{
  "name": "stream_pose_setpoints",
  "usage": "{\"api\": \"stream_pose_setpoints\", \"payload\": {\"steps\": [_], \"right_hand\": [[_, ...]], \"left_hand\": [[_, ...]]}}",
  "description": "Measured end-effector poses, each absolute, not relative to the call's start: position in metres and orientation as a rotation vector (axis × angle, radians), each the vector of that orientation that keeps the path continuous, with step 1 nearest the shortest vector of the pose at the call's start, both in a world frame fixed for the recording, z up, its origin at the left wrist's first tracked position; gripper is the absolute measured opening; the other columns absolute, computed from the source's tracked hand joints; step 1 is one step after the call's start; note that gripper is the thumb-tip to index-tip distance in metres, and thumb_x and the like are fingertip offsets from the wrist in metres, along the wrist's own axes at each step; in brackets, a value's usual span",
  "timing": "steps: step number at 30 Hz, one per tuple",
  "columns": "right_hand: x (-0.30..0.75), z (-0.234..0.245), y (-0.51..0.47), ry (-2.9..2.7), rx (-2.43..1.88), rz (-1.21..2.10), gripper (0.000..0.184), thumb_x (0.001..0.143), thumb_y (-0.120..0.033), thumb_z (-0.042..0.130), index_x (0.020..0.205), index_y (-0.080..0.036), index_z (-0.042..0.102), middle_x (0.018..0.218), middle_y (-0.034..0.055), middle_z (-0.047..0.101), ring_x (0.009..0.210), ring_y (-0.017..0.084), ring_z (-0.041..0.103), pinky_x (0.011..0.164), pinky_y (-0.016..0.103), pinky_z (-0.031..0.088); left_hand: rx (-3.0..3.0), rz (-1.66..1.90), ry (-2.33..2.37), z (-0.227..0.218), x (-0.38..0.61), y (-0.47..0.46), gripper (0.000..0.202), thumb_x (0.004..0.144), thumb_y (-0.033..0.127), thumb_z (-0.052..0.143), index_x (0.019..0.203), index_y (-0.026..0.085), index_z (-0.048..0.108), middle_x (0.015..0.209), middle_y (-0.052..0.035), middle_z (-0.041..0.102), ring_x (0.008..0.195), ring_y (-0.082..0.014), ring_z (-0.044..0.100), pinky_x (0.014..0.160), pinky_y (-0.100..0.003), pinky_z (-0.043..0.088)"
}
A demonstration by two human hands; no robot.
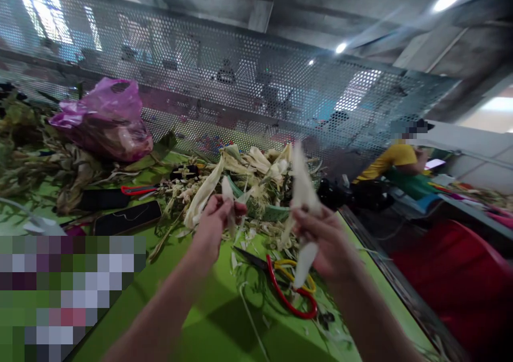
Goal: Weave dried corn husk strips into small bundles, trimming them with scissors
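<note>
My left hand [212, 223] is closed, pinching a small pale strip of corn husk [227, 188] between thumb and fingers. Level with it on the right, my right hand [326, 239] grips a longer pale corn husk [303, 185], smeared by motion; part of it sticks out below the fingers. The two hands are apart. Beneath them on the green table lie scissors [276, 283] with red and yellow handles, blades pointing left. Just beyond the hands, dry husks [256, 161] are heaped in and around a green container [274, 212], mostly hidden by them.
A purple plastic bag [108, 118] stands at back left among dried leaves. A phone [127, 217] and a red cutter [138, 190] lie left. Behind the table rises a perforated metal screen [224, 78]. A person in yellow [388, 161] sits beyond the table's right edge, past a red surface [457, 266].
</note>
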State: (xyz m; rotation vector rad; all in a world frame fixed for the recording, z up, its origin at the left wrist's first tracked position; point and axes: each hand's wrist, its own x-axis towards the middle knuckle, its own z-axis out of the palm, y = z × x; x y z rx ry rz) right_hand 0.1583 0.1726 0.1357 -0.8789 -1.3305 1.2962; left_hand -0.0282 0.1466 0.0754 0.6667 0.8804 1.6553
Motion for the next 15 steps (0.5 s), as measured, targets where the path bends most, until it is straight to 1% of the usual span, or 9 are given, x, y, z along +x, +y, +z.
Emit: {"api": "stream_pose_setpoints", "payload": {"steps": [1, 3, 6, 8, 11, 13, 15], "right_hand": [[0.149, 0.125, 0.173, -1.291, -0.896, 1.36, 0.026, 0.057, -0.029, 0.082, 0.074, -0.019, 0.065, 0.067, -0.0011, 0.059, 0.047, 0.008, 0.045, 0.042, 0.022, 0.036], [0.135, 0.106, 0.174, -1.299, -0.913, 1.488, 0.027, 0.059, -0.029, 0.082, 0.078, -0.019, 0.065, 0.07, -0.0002, 0.062, 0.055, 0.011, 0.053, 0.051, 0.024, 0.042], [0.126, 0.087, 0.179, -1.342, -0.941, 1.5, 0.032, 0.059, -0.032, 0.082, 0.081, -0.018, 0.064, 0.07, -0.0009, 0.062, 0.06, 0.014, 0.055, 0.058, 0.027, 0.046], [0.126, 0.081, 0.182, -1.383, -0.97, 1.452, 0.031, 0.06, -0.034, 0.081, 0.079, -0.018, 0.063, 0.07, -0.0008, 0.062, 0.062, 0.014, 0.055, 0.058, 0.026, 0.045], [0.126, 0.079, 0.181, -1.414, -0.975, 1.453, 0.029, 0.064, -0.039, 0.078, 0.08, -0.019, 0.064, 0.069, -0.001, 0.06, 0.059, 0.012, 0.052, 0.053, 0.024, 0.042], [0.125, 0.08, 0.178, -1.391, -0.94, 1.53, 0.028, 0.071, -0.043, 0.073, 0.086, -0.021, 0.065, 0.064, -0.0024, 0.056, 0.053, 0.011, 0.046, 0.047, 0.023, 0.037], [0.125, 0.081, 0.175, -1.359, -0.908, 1.583, 0.027, 0.078, -0.045, 0.065, 0.093, -0.022, 0.066, 0.063, -0.0017, 0.055, 0.051, 0.011, 0.044, 0.046, 0.023, 0.036]], "left_hand": [[0.7, 1.588, 0.871, 0.075, -0.019, 0.144, 0.018, 0.08, 0.035, 0.058, 0.087, 0.02, 0.051, 0.085, -0.0029, 0.068, 0.078, -0.0148, 0.064, 0.074, -0.028, 0.048], [0.719, 1.505, 0.825, 0.074, -0.004, 0.139, 0.019, 0.081, 0.034, 0.058, 0.089, 0.021, 0.049, 0.088, -0.002, 0.068, 0.077, -0.0139, 0.064, 0.076, -0.028, 0.048], [0.723, 1.449, 0.792, 0.069, 0.008, 0.138, 0.024, 0.081, 0.035, 0.058, 0.099, 0.022, 0.049, 0.096, -0.0018, 0.066, 0.078, -0.0134, 0.063, 0.075, -0.027, 0.048], [0.686, 1.431, 0.781, 0.065, 0.009, 0.139, 0.027, 0.081, 0.036, 0.058, 0.103, 0.023, 0.049, 0.096, -0.0014, 0.065, 0.076, -0.0127, 0.062, 0.074, -0.027, 0.048], [0.603, 1.379, 0.719, 0.061, 0.009, 0.14, 0.028, 0.081, 0.039, 0.058, 0.102, 0.022, 0.051, 0.087, -0.001, 0.064, 0.067, -0.0123, 0.06, 0.068, -0.027, 0.047], [0.561, 1.325, 0.658, 0.061, 0.009, 0.139, 0.03, 0.081, 0.042, 0.057, 0.102, 0.021, 0.052, 0.079, -0.0006, 0.061, 0.062, -0.0118, 0.058, 0.063, -0.026, 0.046], [0.537, 1.299, 0.638, 0.063, 0.008, 0.138, 0.035, 0.078, 0.042, 0.061, 0.105, 0.021, 0.055, 0.073, 0.001, 0.057, 0.057, -0.0093, 0.053, 0.058, -0.023, 0.042]]}}
